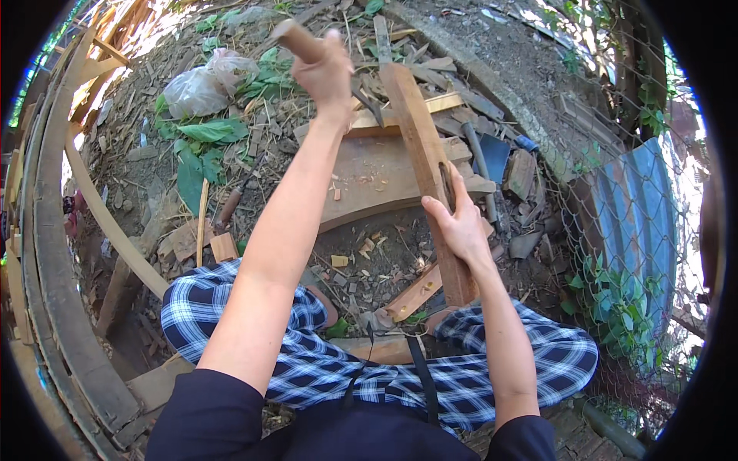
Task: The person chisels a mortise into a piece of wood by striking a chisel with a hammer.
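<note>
My left hand is raised at the upper middle, its fingers wrapped round the thick wooden handle of a tool. A dark, narrow metal part shows below that hand, next to the beam; motion blur keeps me from telling the tool's exact kind. My right hand grips a long squared wooden beam, thumb on its upper face and fingers along its right side by a cut slot. Tilted away from me, the beam crosses a broad curved plank strewn with small chips. Its near end is by my right leg.
A paler board with holes lies left of the beam's near end. Long curved timbers stand at the left. A clear plastic bag sits among leaves and wood scraps. Wire fence and blue corrugated sheet bound the right.
</note>
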Available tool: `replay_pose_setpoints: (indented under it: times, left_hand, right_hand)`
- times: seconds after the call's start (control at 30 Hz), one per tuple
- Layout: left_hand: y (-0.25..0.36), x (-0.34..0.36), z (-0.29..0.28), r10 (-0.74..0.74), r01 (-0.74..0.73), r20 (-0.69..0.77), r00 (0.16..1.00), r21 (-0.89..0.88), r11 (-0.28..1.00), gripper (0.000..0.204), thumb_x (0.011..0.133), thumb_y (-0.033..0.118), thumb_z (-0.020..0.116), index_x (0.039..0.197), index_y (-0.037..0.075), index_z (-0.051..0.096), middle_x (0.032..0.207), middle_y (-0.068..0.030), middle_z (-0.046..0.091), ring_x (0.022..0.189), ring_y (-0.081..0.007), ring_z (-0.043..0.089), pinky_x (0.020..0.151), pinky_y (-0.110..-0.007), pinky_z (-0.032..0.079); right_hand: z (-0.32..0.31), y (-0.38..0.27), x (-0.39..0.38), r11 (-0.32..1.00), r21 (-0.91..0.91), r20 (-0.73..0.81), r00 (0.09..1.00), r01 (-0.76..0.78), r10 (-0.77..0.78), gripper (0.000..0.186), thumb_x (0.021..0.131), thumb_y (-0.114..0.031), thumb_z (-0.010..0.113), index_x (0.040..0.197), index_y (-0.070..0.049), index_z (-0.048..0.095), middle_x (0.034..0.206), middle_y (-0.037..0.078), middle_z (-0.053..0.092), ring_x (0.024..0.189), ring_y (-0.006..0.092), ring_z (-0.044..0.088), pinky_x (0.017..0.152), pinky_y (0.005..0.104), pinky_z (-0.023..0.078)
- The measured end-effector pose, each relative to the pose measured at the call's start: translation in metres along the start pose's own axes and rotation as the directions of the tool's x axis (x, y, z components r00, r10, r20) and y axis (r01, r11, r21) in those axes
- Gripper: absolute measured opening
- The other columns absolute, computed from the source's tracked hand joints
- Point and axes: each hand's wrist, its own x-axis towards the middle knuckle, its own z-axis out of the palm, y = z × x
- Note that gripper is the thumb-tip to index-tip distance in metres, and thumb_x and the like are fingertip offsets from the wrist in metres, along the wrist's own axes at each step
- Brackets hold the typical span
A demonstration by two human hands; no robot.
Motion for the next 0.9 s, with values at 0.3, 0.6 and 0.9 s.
replay_pose_setpoints:
  times: [0.3, 0.6, 0.9]
  left_hand:
    - [-0.016, 0.041, -0.077, -0.559, 0.279, -0.517, 0.648, -0.521, 0.807, 0.026, 0.102, 0.022, 0.055, 0.089, 0.006, 0.039, 0.060, -0.0002, 0.045, 0.043, -0.0115, 0.040, 0.041, -0.031, 0.035]
    - [0.033, 0.026, -0.019, -0.244, 0.193, -0.249, 0.937, -0.210, 0.958, 0.032, 0.098, 0.021, 0.066, 0.079, 0.010, 0.043, 0.058, 0.0009, 0.043, 0.046, -0.0126, 0.040, 0.045, -0.032, 0.036]
    - [0.010, 0.008, 0.022, 0.145, -0.144, 0.001, 0.989, 0.146, 0.979, 0.038, 0.094, 0.017, 0.073, 0.064, 0.012, 0.050, 0.058, 0.0013, 0.055, 0.044, -0.0058, 0.050, 0.039, -0.025, 0.037]
  right_hand:
    - [0.021, 0.015, 0.002, 0.997, 0.053, -0.009, 0.998, 0.061, -0.061, 0.083, 0.089, -0.041, 0.065, 0.159, -0.021, 0.025, 0.125, 0.030, 0.066, 0.114, 0.0510, 0.063, 0.103, 0.0517, 0.048]
    - [0.014, 0.025, 0.005, 0.996, 0.074, 0.006, 0.999, 0.050, -0.050, 0.084, 0.088, -0.043, 0.066, 0.159, -0.021, 0.025, 0.129, 0.029, 0.064, 0.117, 0.0500, 0.062, 0.104, 0.0513, 0.047]
    - [0.016, 0.023, 0.005, 0.997, 0.056, 0.014, 0.999, 0.045, -0.046, 0.085, 0.088, -0.045, 0.065, 0.159, -0.023, 0.024, 0.127, 0.030, 0.065, 0.116, 0.0505, 0.062, 0.104, 0.0510, 0.047]
